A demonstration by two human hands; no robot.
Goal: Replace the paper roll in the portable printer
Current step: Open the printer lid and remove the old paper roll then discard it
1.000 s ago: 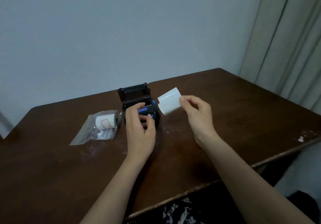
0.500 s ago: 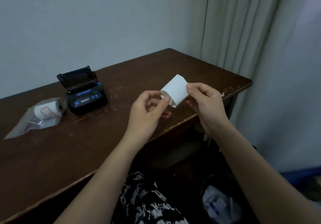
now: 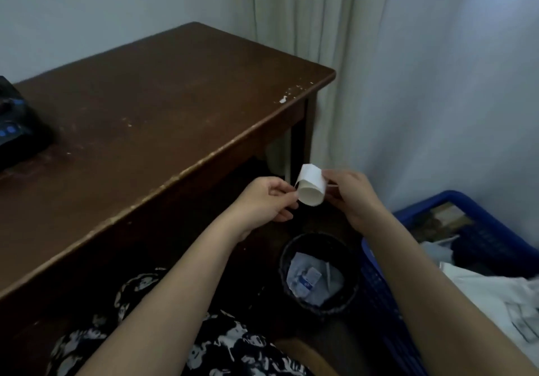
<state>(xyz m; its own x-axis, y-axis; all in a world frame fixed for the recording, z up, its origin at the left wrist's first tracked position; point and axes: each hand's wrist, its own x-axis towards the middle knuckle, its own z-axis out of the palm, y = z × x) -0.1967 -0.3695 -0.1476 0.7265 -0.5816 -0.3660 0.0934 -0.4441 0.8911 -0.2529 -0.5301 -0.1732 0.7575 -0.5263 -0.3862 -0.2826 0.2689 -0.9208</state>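
Observation:
A short white strip of paper [image 3: 311, 189], curled into a loose ring, hangs in the air off the table's right front side. My left hand [image 3: 267, 202] pinches its left edge and my right hand [image 3: 351, 196] pinches its right edge. The paper is above and a little behind a black waste bin [image 3: 316, 273]. The black portable printer [image 3: 16, 125] with blue buttons sits on the brown table [image 3: 163, 107] at the far left edge of the view, only partly visible. The bag with the new roll is out of view.
The waste bin on the floor holds crumpled wrappers. A blue plastic basket [image 3: 455, 209] with clothes and papers stands to its right. Pale curtains [image 3: 320, 40] hang behind the table's right corner. My patterned clothing fills the bottom centre.
My view has swung right, away from the printer. Both hands carried the paper strip off the table toward the bin, and the strip has been curled into a ring.

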